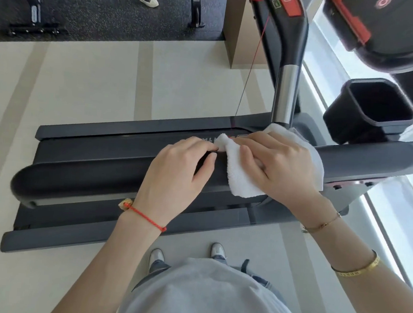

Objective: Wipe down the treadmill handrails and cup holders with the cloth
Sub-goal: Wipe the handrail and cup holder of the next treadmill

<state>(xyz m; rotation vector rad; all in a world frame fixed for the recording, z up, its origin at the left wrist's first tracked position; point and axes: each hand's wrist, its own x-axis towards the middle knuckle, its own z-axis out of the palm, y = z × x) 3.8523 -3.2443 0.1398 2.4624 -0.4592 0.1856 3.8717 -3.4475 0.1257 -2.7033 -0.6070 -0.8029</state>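
A dark grey treadmill handrail (95,174) runs left to right across the middle of the view. A white cloth (240,178) is draped over it near its right end. My right hand (274,166) lies on top of the cloth, fingers curled over it and pressing it onto the rail. My left hand (177,171) sits just left of it on the rail, its fingertips pinching the cloth's left corner. A black square cup holder (374,108) stands empty at the right, above the rail.
A chrome upright post (286,88) rises behind the cloth, with a thin red safety cord (250,68) hanging beside it. The console with a red stop button (288,2) is at the top right. The treadmill deck lies below the rail. Another person's shoe (148,0) shows far off.
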